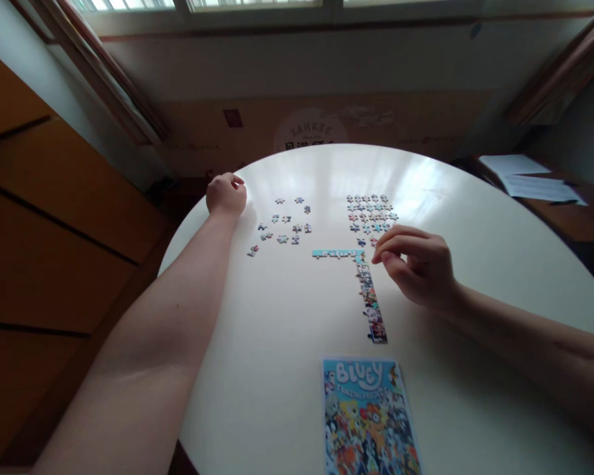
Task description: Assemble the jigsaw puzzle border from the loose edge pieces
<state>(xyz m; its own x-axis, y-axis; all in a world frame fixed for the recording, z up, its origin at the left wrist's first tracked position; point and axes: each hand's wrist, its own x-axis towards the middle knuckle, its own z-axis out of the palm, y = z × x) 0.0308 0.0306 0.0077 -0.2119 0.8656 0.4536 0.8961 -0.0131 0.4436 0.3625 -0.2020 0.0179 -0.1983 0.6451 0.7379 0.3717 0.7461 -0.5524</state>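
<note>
My left hand (226, 194) rests at the table's far left edge with its fingers curled closed; whether anything is inside is hidden. On the right, my right hand (418, 264) hovers by the corner of the joined puzzle strip, thumb and fingertips pressed together, and no piece can be made out between them. The joined pieces form an L, with a light blue top row (337, 253) and a colourful column (369, 297) running down from its right end. Loose pieces (282, 239) lie scattered left of it. Above the corner, several more pieces (366, 208) sit in rows.
A picture sheet reading "BLUEY" (369, 415) lies at the near side of the round white table (277, 330). Papers (529, 178) and a pen lie on a brown surface at the right. Behind the table stands a cardboard box (193, 125) beneath the window.
</note>
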